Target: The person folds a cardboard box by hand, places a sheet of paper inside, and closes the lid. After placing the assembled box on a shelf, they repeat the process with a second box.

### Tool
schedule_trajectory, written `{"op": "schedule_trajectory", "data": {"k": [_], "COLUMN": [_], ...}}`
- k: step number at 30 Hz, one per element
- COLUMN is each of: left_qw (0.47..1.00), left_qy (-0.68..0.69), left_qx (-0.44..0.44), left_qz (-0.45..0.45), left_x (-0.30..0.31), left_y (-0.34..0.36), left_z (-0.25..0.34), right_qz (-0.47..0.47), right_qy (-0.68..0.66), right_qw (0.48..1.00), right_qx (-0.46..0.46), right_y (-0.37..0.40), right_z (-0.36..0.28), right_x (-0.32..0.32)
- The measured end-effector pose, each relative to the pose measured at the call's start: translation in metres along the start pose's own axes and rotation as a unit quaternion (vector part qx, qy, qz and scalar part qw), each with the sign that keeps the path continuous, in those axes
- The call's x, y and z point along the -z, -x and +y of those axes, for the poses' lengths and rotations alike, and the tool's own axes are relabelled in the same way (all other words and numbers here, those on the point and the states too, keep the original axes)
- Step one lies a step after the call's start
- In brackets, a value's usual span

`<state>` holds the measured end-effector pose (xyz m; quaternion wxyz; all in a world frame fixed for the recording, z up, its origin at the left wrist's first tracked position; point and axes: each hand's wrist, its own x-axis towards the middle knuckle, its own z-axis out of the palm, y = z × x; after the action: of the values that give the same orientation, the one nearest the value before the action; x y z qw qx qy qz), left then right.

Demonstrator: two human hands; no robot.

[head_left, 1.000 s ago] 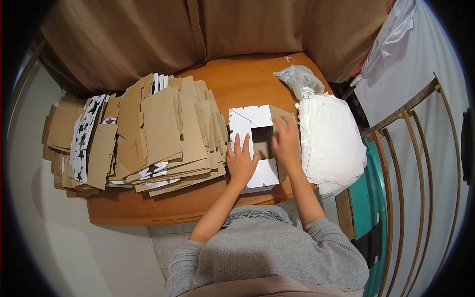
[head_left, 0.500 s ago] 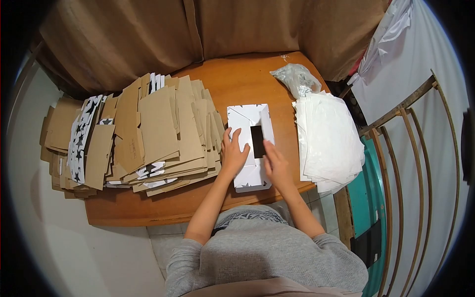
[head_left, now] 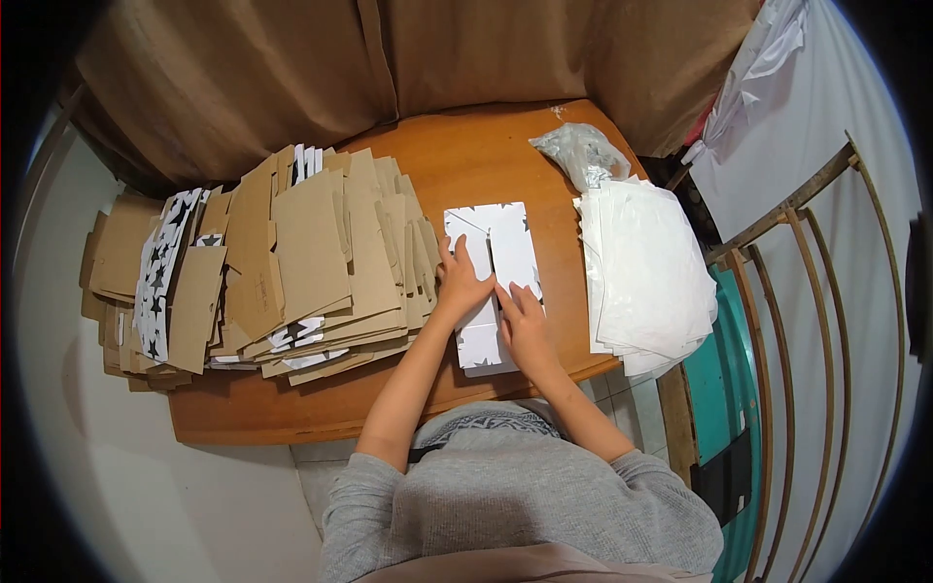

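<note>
A white cardboard box (head_left: 509,236) with a dark star print lies on the wooden table in front of me. Its long flaps are folded over the top, leaving a narrow dark slit between them. My left hand (head_left: 465,284) rests on the left flap, thumb and fingers spread, holding nothing. On the right flap lies my right hand (head_left: 526,328), fingers stretched out and fingertips close to the slit. The two hands nearly meet at the middle of the box.
Stacked flat brown cardboard pieces (head_left: 311,233), some star-printed, cover the table's left side. A pile of white sheets (head_left: 646,277) lies on the right, below a clear plastic bag (head_left: 583,155). Brown curtains (head_left: 486,53) hang behind the wooden table (head_left: 457,146); a wooden rack (head_left: 816,282) stands at right.
The right flap has come down over the box's wide dark opening, leaving only a slit. My right hand has moved slightly left onto that flap; my left hand has shifted slightly.
</note>
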<state>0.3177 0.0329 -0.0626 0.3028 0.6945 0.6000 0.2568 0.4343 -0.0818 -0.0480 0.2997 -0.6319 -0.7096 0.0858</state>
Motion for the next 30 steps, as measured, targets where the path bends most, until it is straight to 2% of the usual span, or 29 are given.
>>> {"op": "schedule_trajectory", "data": {"k": [7, 15, 19, 21, 25, 30], "left_qw": [0.996, 0.994, 0.995, 0.995, 0.996, 0.995], "left_qy": [0.070, 0.076, 0.073, 0.067, 0.052, 0.031], "left_qx": [-0.041, -0.054, -0.050, -0.055, -0.052, -0.065], "left_qz": [0.039, 0.051, 0.052, 0.054, 0.052, 0.069], "left_x": [-0.001, 0.001, -0.002, -0.002, -0.003, -0.010], "left_y": [0.003, 0.004, 0.006, 0.007, 0.009, 0.010], "left_z": [-0.014, -0.018, -0.016, -0.015, -0.011, -0.013], "right_qz": [0.032, -0.033, -0.031, -0.074, -0.093, -0.102], "right_qy": [0.049, 0.131, 0.128, 0.088, 0.063, 0.002], "right_qw": [0.998, 0.991, 0.991, 0.993, 0.994, 0.994], "right_qx": [0.007, -0.016, -0.015, -0.001, 0.001, 0.045], "right_y": [0.004, 0.003, 0.004, 0.001, 0.001, -0.003], "right_z": [-0.002, -0.003, 0.000, 0.003, 0.008, 0.021], "right_x": [-0.011, -0.019, -0.018, -0.005, 0.010, 0.018]}}
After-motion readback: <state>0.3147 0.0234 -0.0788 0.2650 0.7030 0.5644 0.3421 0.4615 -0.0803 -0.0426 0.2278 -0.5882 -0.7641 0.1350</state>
